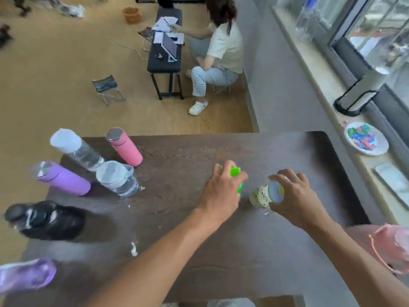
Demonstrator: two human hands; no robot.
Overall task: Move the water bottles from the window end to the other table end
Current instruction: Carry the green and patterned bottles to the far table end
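Water bottles stand grouped at the left end of the dark table (pixel 221 147): pink bottle (pixel 125 147), purple bottle (pixel 63 178), two clear bottles (pixel 76 150) and a black bottle (pixel 45 219). Near the table's middle, toward its right edge, the left hand (pixel 221 191) grasps a green bottle (pixel 235 173) from above, and the right hand (pixel 294 193) has its fingers closed around a speckled cream bottle (pixel 262 196).
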